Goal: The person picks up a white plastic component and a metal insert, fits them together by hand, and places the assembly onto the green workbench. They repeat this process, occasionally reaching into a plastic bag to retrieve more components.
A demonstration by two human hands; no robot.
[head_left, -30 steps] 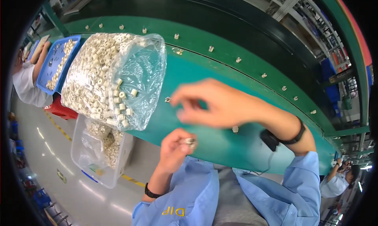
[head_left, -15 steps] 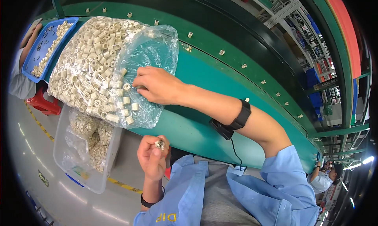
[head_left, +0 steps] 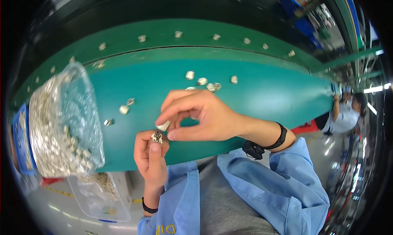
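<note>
Between the thumb and fingers of my left hand [head_left: 148, 159] is a small metal-and-cream socket core [head_left: 156, 137]. Its metal parts face up. My right hand [head_left: 206, 116] pinches a cream plastic sleeve [head_left: 163, 126] just above it; the two parts look very close, and I cannot tell whether they touch. Beyond my right hand lie several cream pieces, among them a loose piece [head_left: 190, 75] and a pair side by side [head_left: 213, 87]. To the left of my hands rest another cream piece [head_left: 124, 109] and a small metallic one [head_left: 108, 122].
A clear plastic bag [head_left: 84, 108] full of cream sleeves stands on the green bench [head_left: 266, 87] at the left, beside a blue tray [head_left: 21, 141]. Below is a clear bin [head_left: 123, 194]. Spaced pieces line the far ledge [head_left: 159, 32]. Another person [head_left: 344, 112] works at far right.
My right hand has left the bag's mouth and come to my left hand with a cream sleeve. The view has swung right, bringing the bench and its loose pieces into sight.
</note>
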